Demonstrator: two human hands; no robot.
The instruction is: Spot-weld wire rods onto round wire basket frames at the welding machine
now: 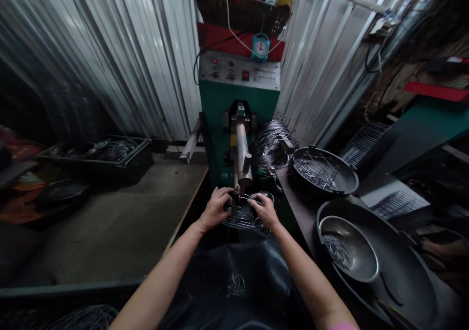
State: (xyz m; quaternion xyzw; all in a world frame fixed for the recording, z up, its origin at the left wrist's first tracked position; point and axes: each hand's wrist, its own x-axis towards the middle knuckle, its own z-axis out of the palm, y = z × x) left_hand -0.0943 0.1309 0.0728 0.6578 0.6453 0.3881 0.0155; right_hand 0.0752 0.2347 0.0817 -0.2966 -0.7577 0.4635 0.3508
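A green spot welding machine point(214, 108) stands before me, and its arm point(242, 147) reaches down to an electrode tip between my hands. Under the tip sits a round wire rack point(240, 221) of curved and straight metal wires. My left hand point(216, 208) is closed on the rack's left side, its fingers curled by the tip. Thumb and finger of my right hand point(266, 210) pinch a thin metal wire point(249, 197) that runs towards the tip. Whether that wire touches the rack cannot be made out. Small bent wires point(235, 283) lie on my dark apron point(212, 291).
At right, a black pan point(348, 178) holds wire pieces, and a large pan point(399, 281) holds a steel bowl point(361, 252) with bent wires. A wire coil point(269, 147) hangs beside the machine. Crates point(128, 161) of metal parts stand left. Another person's hand point(445, 247) is at far right.
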